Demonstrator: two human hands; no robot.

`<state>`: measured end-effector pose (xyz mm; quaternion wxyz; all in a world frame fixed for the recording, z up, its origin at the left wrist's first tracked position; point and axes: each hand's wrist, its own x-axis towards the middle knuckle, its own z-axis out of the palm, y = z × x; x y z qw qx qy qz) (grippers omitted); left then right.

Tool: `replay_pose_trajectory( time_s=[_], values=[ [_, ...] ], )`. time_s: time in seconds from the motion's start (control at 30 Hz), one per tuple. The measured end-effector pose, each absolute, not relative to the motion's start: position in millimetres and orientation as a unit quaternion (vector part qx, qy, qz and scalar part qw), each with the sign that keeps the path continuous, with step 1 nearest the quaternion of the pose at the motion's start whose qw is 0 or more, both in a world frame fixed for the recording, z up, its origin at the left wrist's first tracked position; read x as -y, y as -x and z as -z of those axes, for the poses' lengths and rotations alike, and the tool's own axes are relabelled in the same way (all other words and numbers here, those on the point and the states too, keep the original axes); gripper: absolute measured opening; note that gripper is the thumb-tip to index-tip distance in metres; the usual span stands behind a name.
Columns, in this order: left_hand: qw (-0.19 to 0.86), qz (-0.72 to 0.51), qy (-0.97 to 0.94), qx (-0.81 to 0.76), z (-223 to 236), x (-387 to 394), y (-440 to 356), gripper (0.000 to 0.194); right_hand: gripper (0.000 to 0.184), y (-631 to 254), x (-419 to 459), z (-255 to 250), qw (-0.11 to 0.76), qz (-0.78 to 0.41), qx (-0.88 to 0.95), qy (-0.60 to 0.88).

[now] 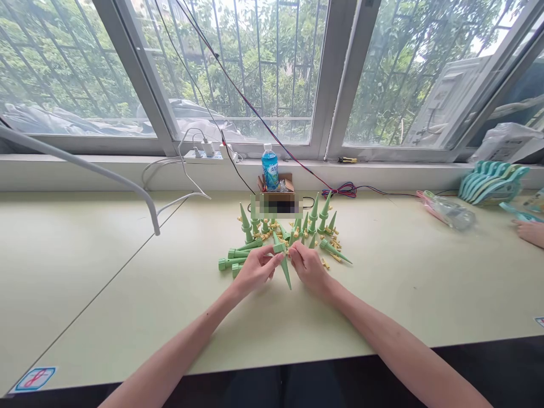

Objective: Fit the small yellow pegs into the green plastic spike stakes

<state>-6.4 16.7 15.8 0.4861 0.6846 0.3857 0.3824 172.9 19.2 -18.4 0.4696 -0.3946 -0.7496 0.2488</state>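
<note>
My left hand (255,267) is closed around the top of a green cone-shaped plastic spike (284,268) that points down toward me. My right hand (308,265) is pinched at the spike's top, on a small piece I cannot make out. Both hands meet over the pale green table (127,283). Just behind them lies a pile of green spikes (314,218), some standing upright, some lying flat, mixed with several small yellow fittings (335,245).
A blue-labelled water bottle (270,167) and a small cardboard box (278,187) stand behind the pile by the window sill. Cables (340,190) run along the sill. Teal plastic parts (488,180) and a clear bag (450,211) lie at the right, near another person's hand (531,231).
</note>
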Motion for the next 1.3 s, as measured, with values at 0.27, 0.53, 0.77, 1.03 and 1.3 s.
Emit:
replay_pose_trajectory(
  time_s=[0.27,0.53,0.77,1.03,1.3],
  values=[
    [0.453,-0.398,-0.713,-0.358,-13,-18,7,0.024,0.038,-174,-19,18,0.463,-0.256,0.752,0.393],
    [0.371,-0.41,-0.756,-0.349,-1,-21,9,0.023,0.039,-173,-19,18,0.458,-0.266,0.752,0.391],
    [0.274,-0.448,-0.794,-0.307,-1,-20,7,0.015,0.039,-172,-20,21,0.463,-0.281,0.751,0.379],
    [0.216,-0.471,-0.801,-0.302,-4,-16,6,0.022,0.038,-170,-20,24,0.492,-0.267,0.744,0.366],
    [0.151,-0.512,-0.779,-0.33,-4,-18,7,0.024,0.029,-168,-16,14,0.517,-0.228,0.747,0.351]
  ],
)
